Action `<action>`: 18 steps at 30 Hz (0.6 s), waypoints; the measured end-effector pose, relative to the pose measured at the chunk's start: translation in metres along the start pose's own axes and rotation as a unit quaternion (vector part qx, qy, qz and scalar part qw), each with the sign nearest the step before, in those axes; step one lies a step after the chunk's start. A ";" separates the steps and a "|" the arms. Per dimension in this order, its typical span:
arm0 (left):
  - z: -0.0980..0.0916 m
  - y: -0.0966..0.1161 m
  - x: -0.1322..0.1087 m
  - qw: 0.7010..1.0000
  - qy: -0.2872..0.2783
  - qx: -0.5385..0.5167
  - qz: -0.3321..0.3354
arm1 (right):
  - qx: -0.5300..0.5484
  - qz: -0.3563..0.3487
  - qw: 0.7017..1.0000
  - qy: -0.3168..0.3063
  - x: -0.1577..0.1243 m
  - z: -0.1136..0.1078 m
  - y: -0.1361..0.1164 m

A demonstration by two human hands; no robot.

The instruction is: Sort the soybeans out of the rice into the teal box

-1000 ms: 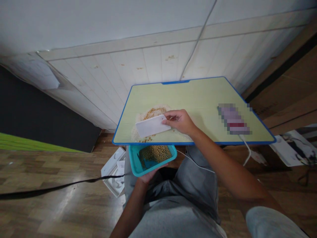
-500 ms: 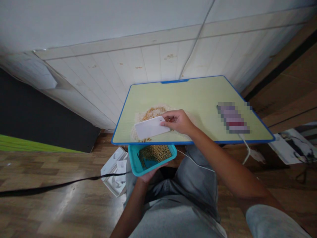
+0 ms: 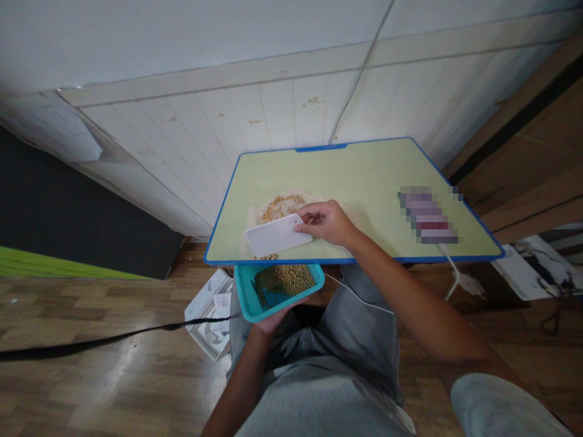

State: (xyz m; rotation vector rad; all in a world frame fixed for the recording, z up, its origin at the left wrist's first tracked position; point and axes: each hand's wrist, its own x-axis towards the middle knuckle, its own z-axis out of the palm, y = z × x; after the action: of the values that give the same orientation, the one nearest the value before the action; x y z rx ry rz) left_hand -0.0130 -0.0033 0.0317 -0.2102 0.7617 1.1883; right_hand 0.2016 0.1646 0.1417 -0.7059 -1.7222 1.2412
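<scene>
My right hand (image 3: 328, 223) pinches one end of a flat white plastic scraper (image 3: 276, 235), which has a small hole near my thumb. The scraper is tilted over a pile of white rice-like grains (image 3: 310, 197) mixed with yellow soybeans (image 3: 280, 207). A few more beans (image 3: 268, 257) lie between the scraper and the table's front edge. Below that edge, my left hand (image 3: 276, 318) supports a turquoise plastic basket (image 3: 249, 309) from underneath, its fingers mostly hidden. Many soybeans (image 3: 296, 279) lie inside the basket.
The small table (image 3: 364, 170) has a yellow-green top with a blue rim. A pixelated flat object (image 3: 428, 215) with a white cable lies at its right. An open white box (image 3: 209, 315) stands on the floor at left, and a black strap (image 3: 136, 335) stretches beside it.
Almost nothing differs. The view has shifted very slightly; both hands, the scraper and the basket keep their places relative to the table.
</scene>
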 end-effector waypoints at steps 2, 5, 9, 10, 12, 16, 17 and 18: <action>0.000 0.000 -0.001 1.000 -0.009 0.006 0.002 | -0.002 0.002 1.000 -0.006 0.000 0.000 -0.001; 0.002 0.000 -0.002 1.000 -0.012 0.010 0.008 | 0.008 0.004 1.000 -0.015 -0.001 0.000 -0.003; 0.002 -0.001 -0.001 1.000 -0.013 0.009 0.014 | 0.028 0.005 1.000 -0.001 -0.001 0.000 -0.003; 0.001 -0.001 -0.001 1.000 -0.014 0.009 0.016 | 0.025 0.005 1.000 0.005 -0.001 0.001 -0.003; 0.000 -0.001 0.001 1.000 -0.018 0.011 0.018 | 0.017 0.005 1.000 0.011 -0.001 0.001 -0.003; -0.003 0.000 0.001 0.999 -0.038 0.018 0.006 | 0.005 0.005 1.000 0.010 -0.001 0.001 -0.003; -0.003 0.000 0.001 0.999 -0.045 0.021 0.002 | 0.003 0.004 1.000 0.010 -0.002 0.001 -0.003; -0.003 0.001 0.001 0.998 -0.050 0.024 0.001 | 0.001 0.002 1.000 0.009 -0.002 0.000 -0.003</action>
State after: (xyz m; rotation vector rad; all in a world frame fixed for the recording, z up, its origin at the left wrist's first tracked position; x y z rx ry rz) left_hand -0.0148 -0.0042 0.0293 -0.1084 0.7017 1.1714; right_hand 0.2022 0.1617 0.1444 -0.7171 -1.7055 1.2345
